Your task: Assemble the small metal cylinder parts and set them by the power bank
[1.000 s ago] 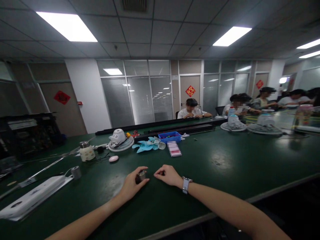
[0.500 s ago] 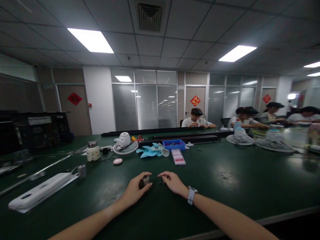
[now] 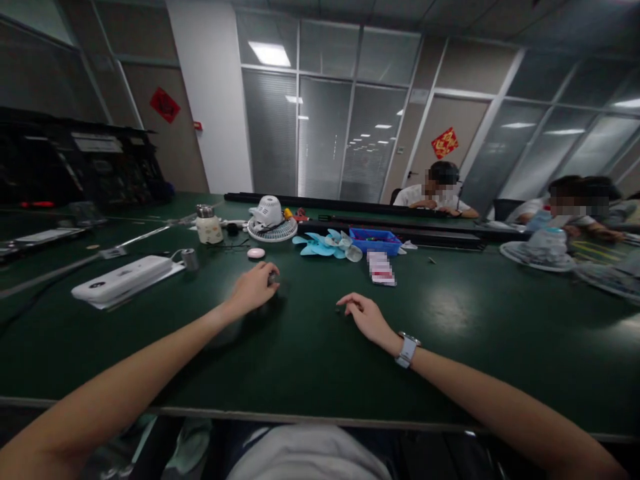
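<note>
My left hand is closed round a small dark metallic part, mostly hidden by the fingers, above the green table. To the right, my right hand hovers low over the tabletop with its fingers bent and the index finger reaching left; whether anything is between thumb and fingers cannot be made out. A tiny dark piece lies below that index fingertip. Beyond my left hand sits a pink oval object. A pink-and-white card lies past my right hand.
Farther back are blue fan blades, a blue tray, a white fan part and a jar. At left lies a white elongated device with a metal cylinder. A person sits across the green table.
The view has tilted down and turned. My left hand has moved left, away from my right hand, with the metallic part still in it. The gap between the hands is wider.
</note>
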`<state>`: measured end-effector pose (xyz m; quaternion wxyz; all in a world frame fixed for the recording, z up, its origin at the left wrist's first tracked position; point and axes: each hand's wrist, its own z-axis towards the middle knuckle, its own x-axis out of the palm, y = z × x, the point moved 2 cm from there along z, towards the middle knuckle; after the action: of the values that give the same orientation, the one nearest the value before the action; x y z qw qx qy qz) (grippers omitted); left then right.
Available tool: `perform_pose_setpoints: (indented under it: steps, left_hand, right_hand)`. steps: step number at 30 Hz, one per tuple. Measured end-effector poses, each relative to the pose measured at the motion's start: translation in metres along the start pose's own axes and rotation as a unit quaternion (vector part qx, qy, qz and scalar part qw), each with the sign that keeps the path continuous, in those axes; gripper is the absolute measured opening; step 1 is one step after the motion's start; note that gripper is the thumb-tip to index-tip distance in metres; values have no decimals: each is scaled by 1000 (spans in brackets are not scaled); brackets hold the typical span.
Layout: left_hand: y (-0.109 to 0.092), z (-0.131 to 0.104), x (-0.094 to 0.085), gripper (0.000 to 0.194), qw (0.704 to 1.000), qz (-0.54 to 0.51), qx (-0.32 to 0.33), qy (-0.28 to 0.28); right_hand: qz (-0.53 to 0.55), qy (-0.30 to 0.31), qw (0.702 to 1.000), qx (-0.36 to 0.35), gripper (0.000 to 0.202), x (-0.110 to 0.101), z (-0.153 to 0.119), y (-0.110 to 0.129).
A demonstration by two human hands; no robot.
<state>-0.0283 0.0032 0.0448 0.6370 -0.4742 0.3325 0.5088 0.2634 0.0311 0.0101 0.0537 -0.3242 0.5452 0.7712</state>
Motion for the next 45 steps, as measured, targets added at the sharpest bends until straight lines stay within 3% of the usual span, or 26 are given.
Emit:
perform_pose_setpoints:
  steps: [5, 8, 12, 14, 17, 20, 22, 25, 29, 34, 37, 39, 41, 43, 45]
  left_hand:
    - [55, 15, -23, 28, 987, 101, -124, -23]
    - [83, 18, -28, 33, 979, 123, -158, -42]
    - [97, 16, -29, 44, 971, 144, -168, -94]
    - [84, 12, -29, 49, 967, 158, -135, -146]
    - [35, 4, -18, 45, 967, 165, -18, -191]
    - [-28, -9, 11, 43, 979, 64, 184, -66]
    - [-65, -19, 31, 46, 953, -25, 298, 40]
    - [-97, -25, 50, 42, 927, -93, 346, 110]
    - [-105, -20, 59, 39, 916, -132, 347, 151]
    - [-79, -22, 51, 41, 929, -110, 328, 133]
    - [-47, -20, 25, 39, 953, -26, 293, 69]
    - [-22, -13, -4, 39, 976, 45, 212, -9]
    - [3, -4, -37, 41, 985, 121, 84, -88]
    - [27, 3, -65, 42, 972, 186, -40, -136]
    - [47, 7, -82, 43, 957, 223, -109, -147]
  right_hand:
    - [24, 18, 999, -11, 28, -2, 1, -4]
    - [46, 5, 999, -21, 30, -4, 1, -7]
    - [79, -11, 997, -25, 31, -4, 2, -9]
    - [96, -26, 995, -21, 30, -5, 3, -9]
    - [133, -53, 990, -3, 27, -6, 4, -9]
    - [177, -88, 980, 13, 23, -8, 6, -10]
    - [201, -109, 973, 19, 22, -9, 8, -11]
    - [221, -117, 968, 17, 23, -8, 10, -12]
    - [214, -112, 970, 14, 22, -5, 12, -14]
    - [213, -103, 972, 10, 21, -6, 11, -14]
    - [206, -104, 973, 11, 22, -9, 9, -11]
    - [198, -107, 974, 19, 23, -10, 8, -10]
    - [194, -110, 974, 31, 24, -10, 8, -9]
    - [196, -115, 973, 38, 23, -10, 8, -9]
    - [197, -116, 973, 40, 22, -10, 9, -10]
